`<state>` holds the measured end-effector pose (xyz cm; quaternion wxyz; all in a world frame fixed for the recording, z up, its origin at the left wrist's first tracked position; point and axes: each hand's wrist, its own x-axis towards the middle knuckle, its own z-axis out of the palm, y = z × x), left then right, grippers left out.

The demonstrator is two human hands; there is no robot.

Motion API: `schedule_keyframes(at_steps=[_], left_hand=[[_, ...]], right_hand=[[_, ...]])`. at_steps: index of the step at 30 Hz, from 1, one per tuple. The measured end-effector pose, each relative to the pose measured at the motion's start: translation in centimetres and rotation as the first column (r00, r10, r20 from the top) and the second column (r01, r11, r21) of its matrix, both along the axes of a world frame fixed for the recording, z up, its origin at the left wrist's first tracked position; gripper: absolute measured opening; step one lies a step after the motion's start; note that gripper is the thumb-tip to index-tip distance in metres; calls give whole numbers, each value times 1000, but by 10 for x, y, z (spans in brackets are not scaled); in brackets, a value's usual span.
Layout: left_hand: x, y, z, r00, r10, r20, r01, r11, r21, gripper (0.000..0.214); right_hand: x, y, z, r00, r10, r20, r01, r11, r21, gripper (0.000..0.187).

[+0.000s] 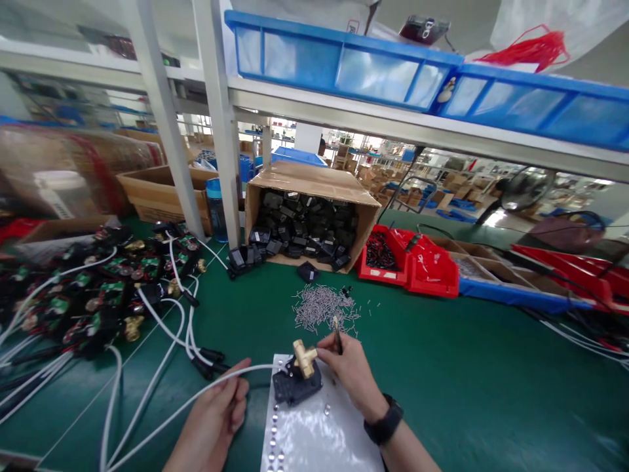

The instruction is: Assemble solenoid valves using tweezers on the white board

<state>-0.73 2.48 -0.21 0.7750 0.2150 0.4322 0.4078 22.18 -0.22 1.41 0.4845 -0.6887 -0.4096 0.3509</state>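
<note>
Head view: the left hand [216, 416] closes its grip on the white cable [162, 419]. The black housing with brass fitting [299, 375] sits on the counter [442, 380] at its two o'clock. The right hand [351, 370] pinches a thin tool [337, 333], at the fitting's three o'clock.

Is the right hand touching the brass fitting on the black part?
Touching. In the head view, the right hand has a fingertip against the brass fitting atop the black part, while holding a thin tool.
</note>
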Motion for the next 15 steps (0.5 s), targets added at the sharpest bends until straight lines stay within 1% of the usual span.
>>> schedule_keyframes(at_steps=[1, 3, 5, 7, 9, 11, 13, 15], left_hand=[[1, -1, 1, 1000, -11, 12, 11, 1000, 3, 48], [3, -2, 5, 1000, -22, 17, 22, 1000, 9, 39], [5, -3, 9, 1000, -24, -8, 24, 1000, 13, 27], [8, -3, 12, 999, -27, -47, 28, 999, 17, 23], [11, -1, 12, 995, -41, -89, 44, 998, 39, 24], [14, 3, 12, 983, -55, -174, 75, 991, 112, 24], [18, 9, 10, 956, -70, -285, 131, 971, 202, 20], [22, 16, 10, 928, -89, -360, 196, 942, 271, 13]], right_hand=[[1, 4, 0, 999, 42, -7, -42, 999, -2, 8], [1, 9, 0, 992, 128, -20, -128, 992, -1, 5], [2, 11, 0, 980, 198, -24, -198, 980, -1, 5], [4, 10, 0, 970, 242, -16, -242, 970, -13, 5], [5, 7, -1, 964, 267, -3, -267, 963, -35, 5], [6, 3, -1, 962, 273, 15, -272, 961, -58, 7], [6, -1, -2, 964, 264, 44, -260, 963, -76, 8], [5, -5, -2, 964, 251, 83, -244, 966, -89, 9]])
